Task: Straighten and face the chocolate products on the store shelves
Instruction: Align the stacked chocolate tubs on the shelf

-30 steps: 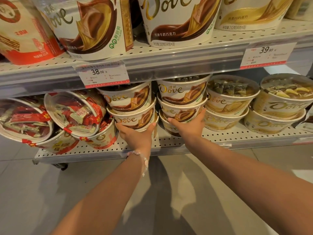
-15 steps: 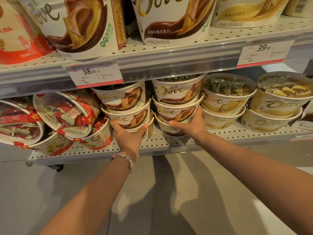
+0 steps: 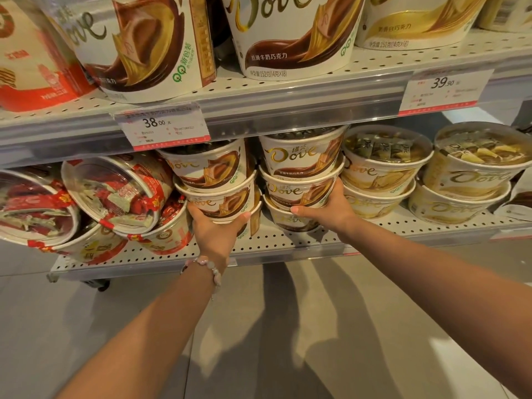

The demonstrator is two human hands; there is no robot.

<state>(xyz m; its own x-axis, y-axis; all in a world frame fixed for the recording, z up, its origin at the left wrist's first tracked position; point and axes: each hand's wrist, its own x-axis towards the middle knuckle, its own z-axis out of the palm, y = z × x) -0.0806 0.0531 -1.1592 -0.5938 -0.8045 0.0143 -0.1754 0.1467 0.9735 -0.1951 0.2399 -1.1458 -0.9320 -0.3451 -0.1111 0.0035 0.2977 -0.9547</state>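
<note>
Two stacks of brown-and-white Dove chocolate tubs stand side by side on the lower shelf (image 3: pixel 288 246). My left hand (image 3: pixel 214 231) cups the underside of the left stack (image 3: pixel 213 182), thumb and fingers spread around the middle tub. My right hand (image 3: pixel 328 210) grips the right side and bottom of the middle tub in the right stack (image 3: pixel 299 174). The right stack's labels face forward. The left stack's labels are turned a little to the left.
Red-trimmed tubs (image 3: pixel 112 194) lie tipped on their sides at the left. Pale gold Dove tubs (image 3: pixel 383 168) are stacked at the right. Large Dove tubs (image 3: pixel 290 33) fill the upper shelf, with price tags (image 3: pixel 164 126) on its rail. Grey floor lies below.
Both hands stay on the same two stacks. The left hand has closed further under its tub and the right hand has slid up around the side of its tub.
</note>
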